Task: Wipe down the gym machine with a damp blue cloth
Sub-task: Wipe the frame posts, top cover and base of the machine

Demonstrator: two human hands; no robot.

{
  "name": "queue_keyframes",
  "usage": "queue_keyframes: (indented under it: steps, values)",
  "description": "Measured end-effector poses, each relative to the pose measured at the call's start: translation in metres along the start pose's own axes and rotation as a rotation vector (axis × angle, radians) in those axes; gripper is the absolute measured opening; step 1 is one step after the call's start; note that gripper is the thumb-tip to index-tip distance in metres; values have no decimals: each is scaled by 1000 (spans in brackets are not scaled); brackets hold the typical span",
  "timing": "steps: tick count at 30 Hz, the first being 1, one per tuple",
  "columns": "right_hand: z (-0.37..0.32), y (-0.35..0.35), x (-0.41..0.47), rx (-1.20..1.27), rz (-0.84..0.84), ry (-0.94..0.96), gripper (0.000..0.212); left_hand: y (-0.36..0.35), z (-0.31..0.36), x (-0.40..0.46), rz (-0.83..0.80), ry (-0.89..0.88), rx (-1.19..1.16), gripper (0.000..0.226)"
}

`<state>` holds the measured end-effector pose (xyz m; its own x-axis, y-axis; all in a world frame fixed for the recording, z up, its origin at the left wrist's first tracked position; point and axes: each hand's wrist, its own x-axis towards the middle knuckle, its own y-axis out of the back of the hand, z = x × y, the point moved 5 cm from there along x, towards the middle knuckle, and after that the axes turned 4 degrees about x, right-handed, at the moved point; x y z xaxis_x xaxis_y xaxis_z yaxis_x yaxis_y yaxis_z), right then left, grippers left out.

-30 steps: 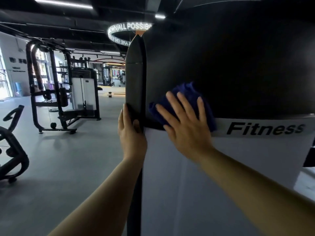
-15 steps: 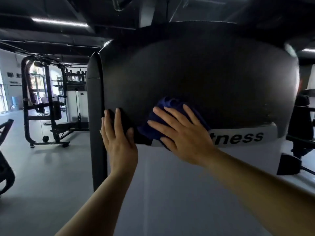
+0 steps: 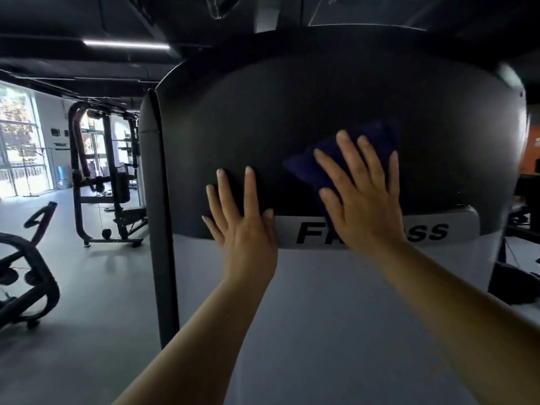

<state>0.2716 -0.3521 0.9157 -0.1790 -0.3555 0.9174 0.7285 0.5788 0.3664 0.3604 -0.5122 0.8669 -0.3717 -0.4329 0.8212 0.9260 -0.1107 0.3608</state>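
Note:
The gym machine's shroud point(image 3: 292, 112) fills the view: a black curved upper panel over a pale grey lower panel point(image 3: 336, 317), with a strip lettered "Fitness" between them. A dark blue cloth point(image 3: 359, 147) lies flat on the black panel, right of centre. My right hand point(image 3: 362, 197) presses on the cloth with straight, spread fingers and covers the middle of the lettering. My left hand point(image 3: 242, 223) rests flat on the panel beside it, fingers straight, at the seam between black and grey.
A black upright post point(image 3: 157, 214) runs down the machine's left edge. Across the grey floor point(image 3: 73, 287) stands a black cable rack point(image 3: 105, 176), with another black machine point(image 3: 26, 273) at the near left. Dark equipment point(image 3: 520, 223) shows at the far right.
My right hand has slid the cloth to the right and up across the black panel. My left hand has moved from the panel's left edge onto its face. The view has shifted right.

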Motion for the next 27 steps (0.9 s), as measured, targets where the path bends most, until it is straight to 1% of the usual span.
queue_keyframes:
  steps: [1,2,3,4,5,6,7,8,9,10,11,12,13,14,16,17,18,19,20,21,22,23,25,26,27]
  values:
    - [-6,-2,-3,19,20,-107,55,0,2,-1,-3,2,14,64]
    - [-18,-7,-6,29,34,-177,56,2,4,-1,3,-10,22,65]
    - [-32,-10,-8,35,39,-187,56,3,7,-1,9,-43,33,65]
    - [-42,-13,-8,38,23,-140,56,4,11,0,9,-90,49,65]
    - [-42,-14,-8,24,-3,-53,56,4,16,1,3,-144,73,66]
    - [-31,-12,-7,1,-24,30,54,4,23,3,-7,-195,101,68]
    - [-12,-8,-8,-13,-29,63,53,3,30,5,-20,-228,129,71]
    - [11,-3,-10,2,-12,21,53,1,36,5,-35,-237,153,75]
    - [33,1,-12,47,13,-99,53,-1,41,5,-44,-223,176,79]
    - [49,2,-16,103,45,-262,54,-3,46,4,-46,-200,198,83]
    - [52,1,-21,153,79,-408,55,-4,53,4,-45,-184,214,86]
    - [45,-3,-25,180,102,-499,56,-5,62,4,-51,-191,222,88]
    - [34,-6,-27,183,104,-517,57,-7,73,4,-65,-229,237,90]
    - [25,-9,-28,171,78,-464,57,-9,85,6,-76,-288,266,93]
    - [30,-10,-29,143,-4,-253,56,-11,102,9,-103,-387,348,101]
    - [47,-7,-31,133,-18,-193,56,-14,109,12,-125,-399,388,105]
    - [68,-4,-32,145,-9,-209,55,-16,113,13,-135,-387,424,108]
    - [91,-2,-31,190,11,-313,56,-17,117,14,-127,-370,460,111]
    - [111,0,-31,252,36,-468,58,-18,125,13,-117,-370,488,113]
    - [120,-1,-32,309,61,-602,62,-20,135,11,-116,-389,506,113]
    - [118,-3,-33,329,73,-675,65,-25,147,10,-122,-426,519,112]
    - [110,-5,-36,322,62,-674,65,-31,159,9,-135,-464,537,112]
    - [102,-8,-43,298,20,-533,62,-40,180,12,-140,-504,606,114]
    - [108,-7,-47,300,5,-454,61,-43,188,16,-138,-520,647,115]
    - [123,-4,-50,310,0,-416,59,-46,196,20,-140,-539,684,117]
